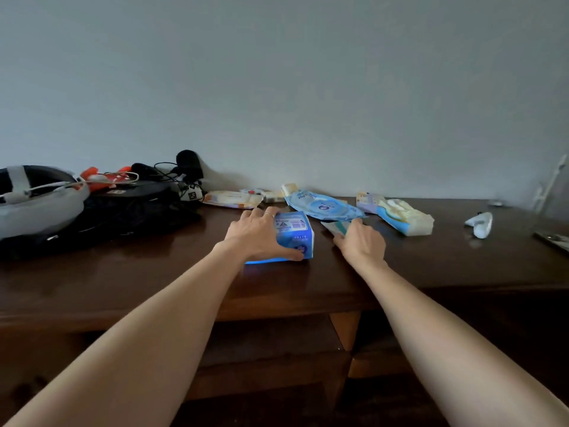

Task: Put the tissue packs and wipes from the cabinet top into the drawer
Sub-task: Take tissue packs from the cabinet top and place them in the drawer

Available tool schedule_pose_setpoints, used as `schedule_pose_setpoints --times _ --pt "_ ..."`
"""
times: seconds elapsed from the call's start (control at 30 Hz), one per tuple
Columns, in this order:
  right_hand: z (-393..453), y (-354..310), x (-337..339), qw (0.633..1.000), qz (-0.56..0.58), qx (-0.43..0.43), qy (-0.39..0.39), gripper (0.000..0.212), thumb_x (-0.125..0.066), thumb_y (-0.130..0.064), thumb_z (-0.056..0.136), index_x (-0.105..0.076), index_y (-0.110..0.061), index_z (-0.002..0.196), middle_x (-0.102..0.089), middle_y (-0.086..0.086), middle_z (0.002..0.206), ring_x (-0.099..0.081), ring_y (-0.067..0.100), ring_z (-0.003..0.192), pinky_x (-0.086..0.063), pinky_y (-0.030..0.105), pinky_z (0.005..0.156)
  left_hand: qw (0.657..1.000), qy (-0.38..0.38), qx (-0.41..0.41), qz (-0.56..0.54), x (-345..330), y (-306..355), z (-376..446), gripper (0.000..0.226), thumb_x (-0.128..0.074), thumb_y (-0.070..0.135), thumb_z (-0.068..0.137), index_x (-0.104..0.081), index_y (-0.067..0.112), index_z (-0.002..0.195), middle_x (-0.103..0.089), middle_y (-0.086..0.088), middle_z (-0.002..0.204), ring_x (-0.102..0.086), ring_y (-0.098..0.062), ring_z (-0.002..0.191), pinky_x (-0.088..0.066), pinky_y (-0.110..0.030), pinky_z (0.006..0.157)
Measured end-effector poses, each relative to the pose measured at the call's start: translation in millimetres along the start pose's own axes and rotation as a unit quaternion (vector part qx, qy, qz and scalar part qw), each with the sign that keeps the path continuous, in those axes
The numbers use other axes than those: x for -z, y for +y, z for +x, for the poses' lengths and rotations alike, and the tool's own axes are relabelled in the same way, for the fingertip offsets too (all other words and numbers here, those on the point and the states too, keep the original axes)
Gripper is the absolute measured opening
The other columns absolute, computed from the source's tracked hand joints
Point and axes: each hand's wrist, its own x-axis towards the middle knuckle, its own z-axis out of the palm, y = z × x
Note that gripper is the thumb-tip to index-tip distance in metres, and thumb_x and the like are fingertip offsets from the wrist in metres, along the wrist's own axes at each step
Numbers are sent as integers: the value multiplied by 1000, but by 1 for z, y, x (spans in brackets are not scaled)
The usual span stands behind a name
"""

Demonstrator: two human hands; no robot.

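On the dark wooden cabinet top (pixel 154 272) my left hand (pixel 257 234) grips a blue tissue pack (pixel 295 235) from its left side. My right hand (pixel 361 241) lies on a thin green-and-white pack (pixel 335 226), fingers over it; whether it grips is unclear. Behind them lie a flat blue wipes pack (pixel 321 206), a part-open tissue pack with cream tissues (pixel 406 217), a white-and-orange wipes pack (pixel 234 199) and small packs (pixel 271 194) by the wall. Below the cabinet top an open drawer (pixel 277 349) shows dark.
At the left a grey-and-black headset (pixel 37 201), a black bag (pixel 129 217) and tangled cables with a black microphone (pixel 189 163) crowd the top. A white thermometer-like item (pixel 480 223) and a dark flat object (pixel 554 238) lie at the right.
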Motion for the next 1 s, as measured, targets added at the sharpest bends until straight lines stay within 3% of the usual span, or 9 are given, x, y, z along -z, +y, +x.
schedule_pose_setpoints --times 0.17,0.27,0.43,0.53,0.63,0.73,0.8,0.93,1.0 --pt "-49 6 18 996 38 81 25 55 -72 -46 85 -50 -17 125 -71 10 107 -68 33 98 -42 34 64 1000 21 10 8 7 10 -23 135 -58 99 37 -38 23 146 -44 -7 144 -39 -30 133 -44 -48 101" --pt "-92 13 28 984 153 75 44 52 -74 -43 81 -53 -24 125 -70 7 111 -65 31 107 -42 35 72 997 72 -5 8 15 19 -63 128 -61 97 40 -43 22 142 -47 -4 142 -43 -28 132 -47 -46 98" --pt "-199 28 18 889 402 123 180 47 -70 -20 83 -56 -16 127 -65 -1 117 -63 22 110 -48 28 90 966 246 -42 -71 2 31 -174 115 -59 97 49 -47 23 136 -54 1 123 -50 -23 119 -52 -40 82" --pt "-267 36 -2 845 515 95 108 50 -68 -15 89 -50 -22 135 -62 -1 122 -64 10 112 -52 22 92 948 260 -26 -184 -32 29 -254 110 -63 93 56 -41 24 139 -50 8 124 -51 -12 119 -46 -24 81" --pt "-323 42 -29 773 632 -3 -56 38 -58 -26 95 -53 -31 132 -65 -4 124 -64 7 113 -54 27 92 933 122 40 -336 -79 18 -321 107 -76 85 51 -45 28 137 -54 16 126 -55 -2 117 -46 -19 92" --pt "-359 47 -65 691 661 -165 -243 40 -50 -30 87 -65 -24 124 -73 7 116 -70 21 108 -58 31 78 812 -31 186 -552 -129 0 -357 101 -85 78 43 -57 27 125 -70 -2 120 -72 -12 99 -60 -31 72" --pt "-374 54 -93 672 620 -221 -340 43 -58 -33 83 -67 -22 124 -72 13 119 -66 34 116 -55 47 91 705 -147 293 -629 -157 -17 -368 101 -85 78 43 -61 22 124 -73 -12 118 -76 -25 92 -61 -38 61" --pt "-397 68 -136 599 595 -208 -494 52 -78 -38 79 -65 -24 127 -73 11 122 -71 28 109 -56 43 80 536 -265 348 -722 -212 -50 -385 84 -69 78 72 -60 24 137 -66 -8 135 -63 -29 124 -54 -45 97" --pt "-408 71 -155 560 601 -228 -523 63 -86 -39 78 -60 -23 134 -72 10 127 -70 28 114 -59 44 89 528 -279 369 -712 -235 -59 -393 79 -56 81 80 -60 26 136 -65 -7 136 -62 -28 126 -48 -48 106"
